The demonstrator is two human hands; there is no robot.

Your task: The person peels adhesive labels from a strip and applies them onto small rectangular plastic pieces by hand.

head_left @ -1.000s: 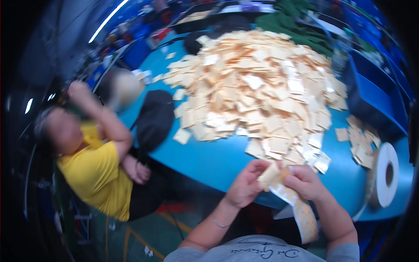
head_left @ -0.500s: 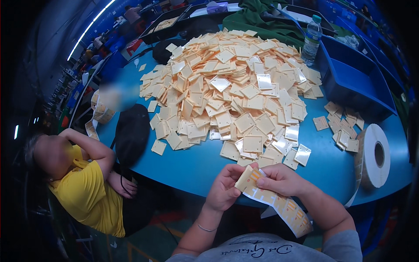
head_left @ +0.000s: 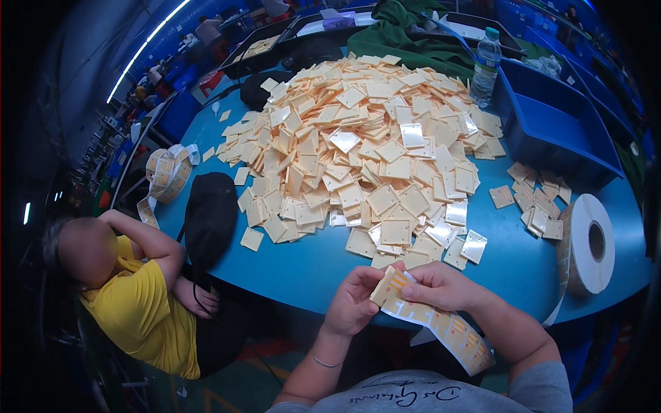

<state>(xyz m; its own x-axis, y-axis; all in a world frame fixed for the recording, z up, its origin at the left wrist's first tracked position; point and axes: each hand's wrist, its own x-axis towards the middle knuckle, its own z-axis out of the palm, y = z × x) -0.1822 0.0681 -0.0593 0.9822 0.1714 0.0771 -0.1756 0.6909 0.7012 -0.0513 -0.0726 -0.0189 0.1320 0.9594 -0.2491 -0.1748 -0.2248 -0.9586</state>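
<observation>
At the blue bench's [head_left: 310, 265] near edge, left hand [head_left: 351, 303] and right hand [head_left: 441, 286] both pinch a tan square card [head_left: 387, 288] with its trailing white label strip [head_left: 447, 329], fingers closed around it.

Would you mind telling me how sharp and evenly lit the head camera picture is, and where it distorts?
Head view: the pile of tan square pieces and both hands, left hand and right hand, are sharp and well lit; glare shows on a few glossy pieces; the blue table edge bows with the fisheye; corners fall black; the far background is dim.
</observation>
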